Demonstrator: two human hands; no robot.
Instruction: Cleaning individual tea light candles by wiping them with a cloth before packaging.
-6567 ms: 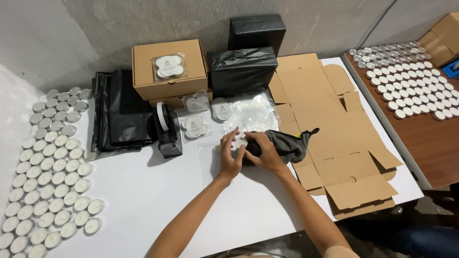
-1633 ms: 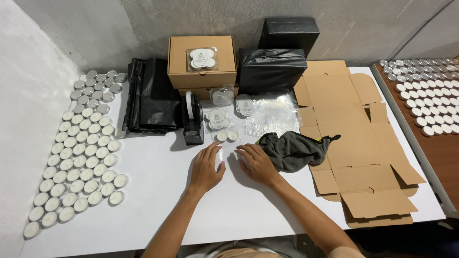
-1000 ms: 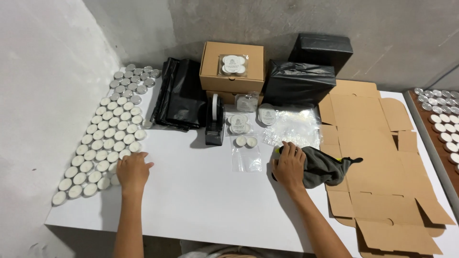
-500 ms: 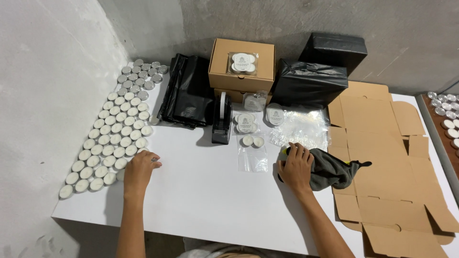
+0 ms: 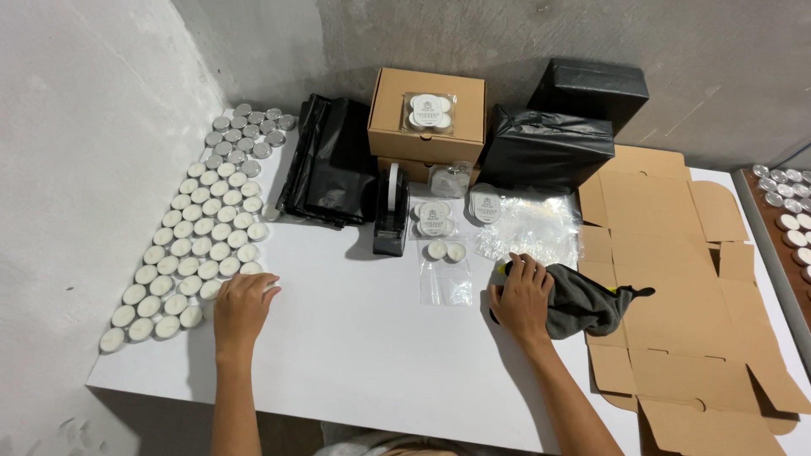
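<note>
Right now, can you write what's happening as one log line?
left hand: on tealight candles at table's left edge | right hand: resting on grey cloth | small clear bag: between hands

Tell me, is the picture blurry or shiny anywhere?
Head view: mostly sharp and evenly lit; soft glare on the plastic bags; faint shadows under the left hand by the candles and the right hand on the cloth; table edges bend slightly.

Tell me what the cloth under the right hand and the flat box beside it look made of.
Grey cloth: soft matte fabric, probably microfibre or cotton; it bunches in limp folds. Flat box: plain brown cardboard, matte, with creased flaps and cut tabs.
</note>
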